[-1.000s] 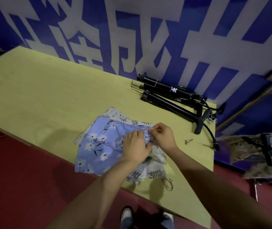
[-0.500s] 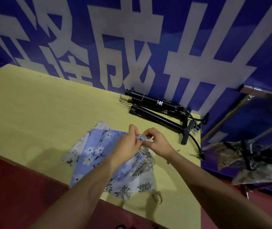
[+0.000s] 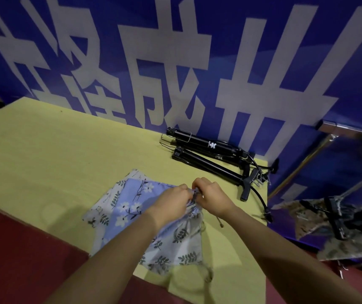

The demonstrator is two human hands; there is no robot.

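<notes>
Blue flower-printed cloth (image 3: 129,207) lies on the yellow-green desk (image 3: 54,150), its lower left corner reaching the front edge. A broad bare stretch of desk lies to its left and behind it. A white leaf-printed cloth (image 3: 182,249) lies with it, its hem near the same edge. The left hand (image 3: 173,202) and right hand (image 3: 214,199) meet at the blue cloth's bunched top edge, fingers curled and pinching it. Further right, two black tube-shaped pumps (image 3: 208,154) lie by the blue wall, with bare desk between them and the hands.
</notes>
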